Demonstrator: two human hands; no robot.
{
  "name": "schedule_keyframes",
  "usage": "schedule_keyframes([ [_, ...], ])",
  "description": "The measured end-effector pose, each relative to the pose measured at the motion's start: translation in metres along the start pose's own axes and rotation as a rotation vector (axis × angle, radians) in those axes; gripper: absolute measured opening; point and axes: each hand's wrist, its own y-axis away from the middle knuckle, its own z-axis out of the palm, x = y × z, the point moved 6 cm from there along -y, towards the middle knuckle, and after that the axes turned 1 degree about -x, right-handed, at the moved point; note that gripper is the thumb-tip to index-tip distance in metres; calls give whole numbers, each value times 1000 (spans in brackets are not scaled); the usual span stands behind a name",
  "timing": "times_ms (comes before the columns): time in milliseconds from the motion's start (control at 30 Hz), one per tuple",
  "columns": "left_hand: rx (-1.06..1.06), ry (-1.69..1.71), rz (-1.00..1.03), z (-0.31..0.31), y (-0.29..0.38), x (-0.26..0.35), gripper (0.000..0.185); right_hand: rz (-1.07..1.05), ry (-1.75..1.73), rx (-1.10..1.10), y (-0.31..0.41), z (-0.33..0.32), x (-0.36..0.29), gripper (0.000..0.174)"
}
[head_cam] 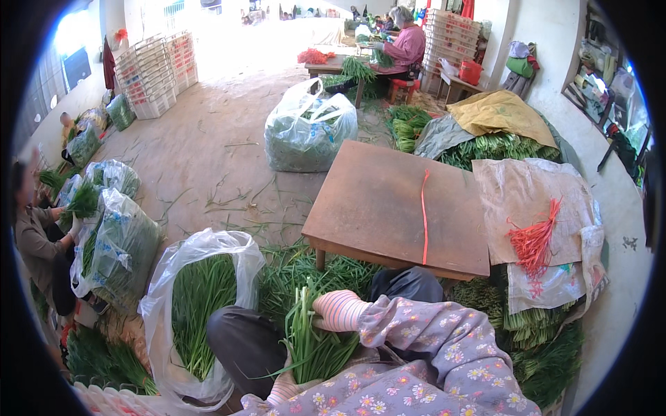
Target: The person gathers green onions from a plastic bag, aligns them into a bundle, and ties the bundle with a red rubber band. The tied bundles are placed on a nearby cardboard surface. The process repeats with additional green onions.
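Observation:
A loose bunch of long green chive-like stalks (307, 338) lies against my body above my lap, its pale cut ends pointing away from me. My right hand (341, 311), in a striped glove, grips the bunch near those ends from the right. Lower down, my left hand (290, 387), gloved in the same stripes, cups its underside; part of this hand is hidden by the leaves and sleeve. Left of my knee stands an open clear plastic bag (244, 249) with similar greens (203, 312) upright inside. A single red tie strip (425, 218) lies across the wooden table (364, 192) ahead.
Loose leaves (312, 275) cover the floor by the table. To the right, red ties (538, 239) lie on sacking (489, 208) over stacked greens. A full tied bag (310, 135) stands beyond. Co-workers sit at left (41, 239) and far back (406, 44).

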Motion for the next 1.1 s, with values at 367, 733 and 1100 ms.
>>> schedule_keyframes([
  [367, -19, 54, 11, -18, 36, -19, 84, -258, -278, 897, -54, -72, 105, 13],
  [733, 5, 182, -76, -24, 45, -30, 80, -590, 218, -93, -76, -26, -33, 54],
  [1100, -54, 1057, -453, -24, 27, -62, 73, -354, -129, 99, -104, -4, -7, 36],
])
